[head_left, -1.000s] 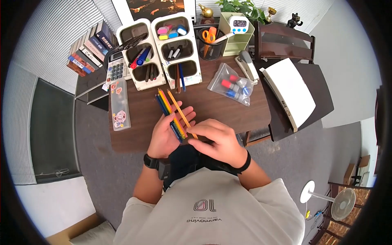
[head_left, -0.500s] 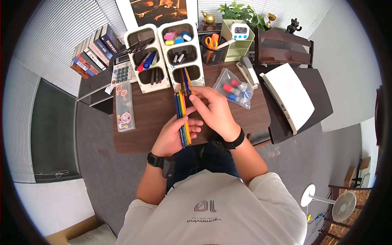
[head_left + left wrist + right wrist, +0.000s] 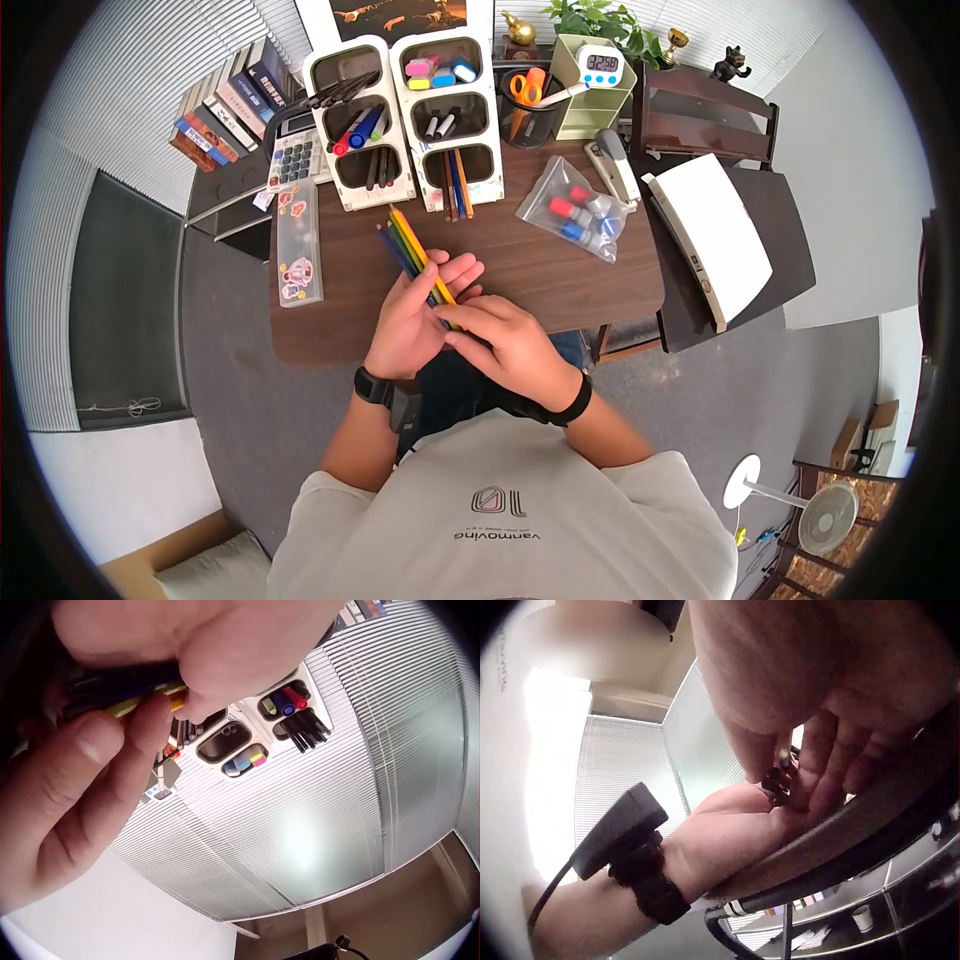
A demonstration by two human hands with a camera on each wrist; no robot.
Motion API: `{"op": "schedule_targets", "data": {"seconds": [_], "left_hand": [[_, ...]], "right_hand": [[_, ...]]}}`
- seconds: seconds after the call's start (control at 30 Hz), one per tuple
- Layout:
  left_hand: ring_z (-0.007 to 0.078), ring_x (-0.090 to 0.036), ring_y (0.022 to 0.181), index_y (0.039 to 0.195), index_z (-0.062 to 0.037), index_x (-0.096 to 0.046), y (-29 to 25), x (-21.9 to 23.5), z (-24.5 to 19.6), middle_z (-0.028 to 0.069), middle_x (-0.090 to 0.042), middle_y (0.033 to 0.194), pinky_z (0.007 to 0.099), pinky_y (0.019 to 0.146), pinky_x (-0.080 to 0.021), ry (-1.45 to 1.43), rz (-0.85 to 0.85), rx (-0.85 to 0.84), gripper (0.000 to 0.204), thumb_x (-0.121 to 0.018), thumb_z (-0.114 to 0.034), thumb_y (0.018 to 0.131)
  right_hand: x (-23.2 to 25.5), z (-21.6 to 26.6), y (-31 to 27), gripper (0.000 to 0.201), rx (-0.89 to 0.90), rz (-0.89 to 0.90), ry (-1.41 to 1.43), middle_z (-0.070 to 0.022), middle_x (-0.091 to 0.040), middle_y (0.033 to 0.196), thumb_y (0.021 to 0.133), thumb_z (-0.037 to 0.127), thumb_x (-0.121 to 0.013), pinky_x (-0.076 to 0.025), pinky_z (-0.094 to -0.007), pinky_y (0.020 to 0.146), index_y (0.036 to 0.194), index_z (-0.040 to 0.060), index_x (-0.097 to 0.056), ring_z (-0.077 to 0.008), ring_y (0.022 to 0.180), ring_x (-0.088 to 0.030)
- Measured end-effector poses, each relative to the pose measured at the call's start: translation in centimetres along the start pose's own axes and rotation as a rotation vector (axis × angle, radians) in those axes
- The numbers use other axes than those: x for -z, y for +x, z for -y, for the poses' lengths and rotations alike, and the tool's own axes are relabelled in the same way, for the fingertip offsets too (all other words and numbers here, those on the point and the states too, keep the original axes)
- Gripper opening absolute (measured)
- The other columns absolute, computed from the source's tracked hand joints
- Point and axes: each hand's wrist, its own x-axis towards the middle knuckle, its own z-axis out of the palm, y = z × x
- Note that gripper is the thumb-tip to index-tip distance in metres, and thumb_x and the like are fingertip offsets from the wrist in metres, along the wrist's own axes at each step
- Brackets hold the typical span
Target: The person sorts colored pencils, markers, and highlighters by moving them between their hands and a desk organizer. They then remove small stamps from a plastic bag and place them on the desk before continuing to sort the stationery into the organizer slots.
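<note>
Over the front of the desk, my left hand (image 3: 400,335) grips a bundle of colored pencils (image 3: 408,243), blue, green and yellow among them, slanting up toward the organizer. My right hand (image 3: 515,350) meets it at the lower ends, thumb and fingertips pinching there. In the right wrist view the pencil ends (image 3: 776,786) poke out between the fingers of both hands. Just beyond stands a white two-column organizer (image 3: 398,120). Its lower right compartment holds several pencils (image 3: 461,190), brown, blue and orange. Other compartments contain highlighters (image 3: 440,72), markers (image 3: 360,130) and black pens (image 3: 343,90).
A stickered clear case (image 3: 298,245) lies on the left by a calculator (image 3: 297,160). To the right are a zip bag of small bottles (image 3: 575,212) and a stapler (image 3: 612,168). Behind them stand a mesh cup with scissors (image 3: 527,110) and a green holder with a timer (image 3: 601,65).
My right hand carried an orange pencil from the bundle to the lower right compartment, then came back to the bundle's lower ends. The orange pencil now stands in that compartment. My left hand kept its grip.
</note>
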Motion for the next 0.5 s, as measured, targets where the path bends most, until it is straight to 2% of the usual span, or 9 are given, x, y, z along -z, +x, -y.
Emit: {"op": "schedule_targets", "data": {"seconds": [0.13, 0.2, 0.33, 0.4, 0.43, 0.5], "left_hand": [[0.0308, -0.061, 0.129, 0.137, -0.0099, -0.053, 0.0, 0.7, 0.4, 0.0155, -0.065, 0.135, 0.0502, 0.107, -0.051, 0.012, 0.022, -0.002, 0.030, -0.046, -0.027, 0.113], [0.0303, -0.061, 0.128, 0.137, -0.0104, -0.053, -0.1, 0.8, 0.2, 0.0151, -0.065, 0.134, 0.0496, 0.105, -0.052, -0.006, 0.019, 0.005, 0.031, -0.047, -0.028, 0.113], [0.0287, -0.061, 0.128, 0.143, -0.0102, -0.050, -0.2, 0.8, 0.2, 0.0158, -0.063, 0.139, 0.0481, 0.105, -0.052, -0.014, -0.054, 0.009, 0.038, -0.046, -0.033, 0.112], [0.0283, -0.060, 0.129, 0.146, -0.0098, -0.048, 0.0, 0.6, 0.0, 0.0161, -0.061, 0.140, 0.0473, 0.106, -0.052, -0.010, -0.084, 0.015, 0.043, -0.045, -0.035, 0.112], [0.0282, -0.060, 0.130, 0.150, -0.0091, -0.045, 0.0, 0.4, -0.1, 0.0165, -0.060, 0.142, 0.0465, 0.108, -0.050, -0.023, -0.051, 0.028, 0.047, -0.044, -0.036, 0.112], [0.0280, -0.058, 0.132, 0.157, -0.0066, -0.037, -0.1, -0.3, -0.5, 0.0176, -0.057, 0.146, 0.0446, 0.112, -0.047, -0.014, -0.020, 0.053, 0.056, -0.040, -0.039, 0.112]], "right_hand": [[0.6, -0.1, 0.1, 0.029, 0.017, -0.066, -0.046, -0.0117, -0.072, 0.101, 0.089, 0.007, -0.077, -0.057, -0.0406, 0.081, 0.118, 0.0070, -0.074, -0.0324, 0.091, -0.070], [2.0, 0.6, 0.7, 0.031, 0.134, -0.088, -0.137, -0.0080, -0.073, 0.099, 0.087, 0.010, -0.077, -0.057, -0.0410, 0.079, 0.118, 0.0095, -0.074, -0.0314, 0.088, -0.071], [5.3, 2.6, 1.1, 0.026, 0.213, -0.101, -0.132, -0.0073, -0.075, 0.098, 0.086, 0.008, -0.078, -0.057, -0.0398, 0.077, 0.112, 0.0079, -0.075, -0.0284, 0.086, -0.072], [6.3, 2.9, 1.0, 0.022, 0.255, -0.255, -0.180, -0.0081, -0.076, 0.095, 0.085, 0.006, -0.078, -0.057, -0.0397, 0.076, 0.106, 0.0054, -0.076, -0.0271, 0.083, -0.073], [6.6, 3.0, 1.3, 0.018, 0.206, -0.300, -0.205, -0.0089, -0.077, 0.094, 0.084, 0.004, -0.078, -0.057, -0.0382, 0.076, 0.102, 0.0032, -0.076, -0.0271, 0.082, -0.073], [6.1, 2.1, 2.1, 0.020, 0.019, -0.324, -0.171, -0.0134, -0.076, 0.101, 0.089, 0.007, -0.077, -0.058, -0.0378, 0.079, 0.108, 0.0016, -0.074, -0.0302, 0.090, -0.074]]}}
